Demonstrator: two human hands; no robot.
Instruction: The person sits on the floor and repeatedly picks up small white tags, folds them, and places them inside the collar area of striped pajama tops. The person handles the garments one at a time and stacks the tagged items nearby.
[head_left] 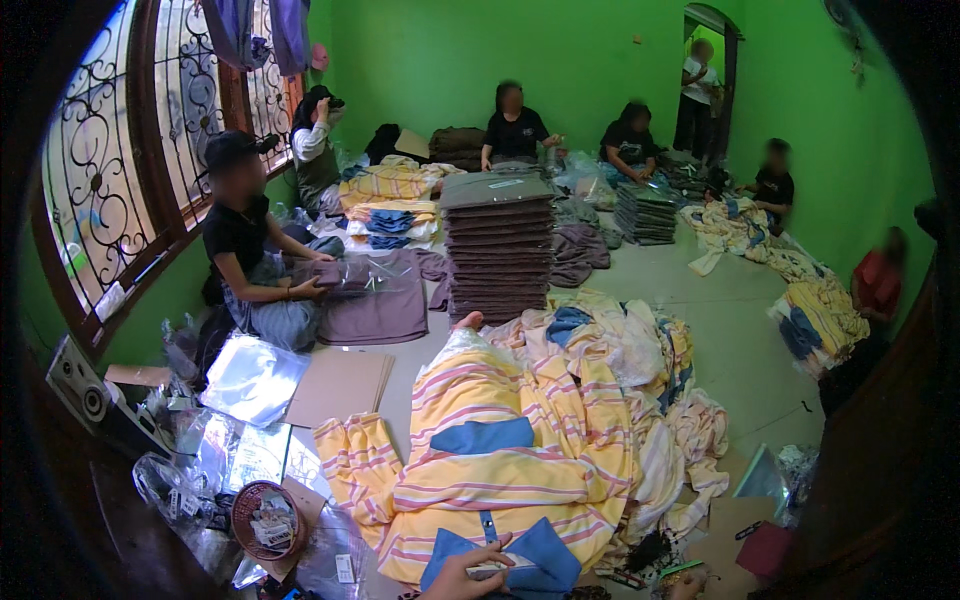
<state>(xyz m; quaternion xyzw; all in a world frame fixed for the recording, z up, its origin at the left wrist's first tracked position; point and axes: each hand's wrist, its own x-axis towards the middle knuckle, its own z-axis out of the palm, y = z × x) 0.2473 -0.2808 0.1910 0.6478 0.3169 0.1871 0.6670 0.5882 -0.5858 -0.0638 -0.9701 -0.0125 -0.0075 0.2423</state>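
A yellow shirt (pixel 500 488) with pink and white stripes lies spread in front of me, its blue collar (pixel 543 556) nearest to me. On the left side of that collar rests my left hand (pixel 468 574), its fingers stretched out and apart. Another blue collar or cuff piece (pixel 483 436) shows farther up on the striped cloth. My right hand (pixel 688 586) is only partly in view at the lower edge, blurred, beside small tools and dark scraps (pixel 650 555). Its fingers cannot be made out.
A tall stack of bagged brown garments (pixel 497 245) stands ahead, near a bare foot (pixel 468 320). Heaped striped shirts (pixel 640 350) lie right of it. At left are cardboard sheets (pixel 340 388), clear plastic bags (pixel 255 378) and a basket (pixel 268 520). A co-worker (pixel 250 230) handles brown cloth; several people sit beyond.
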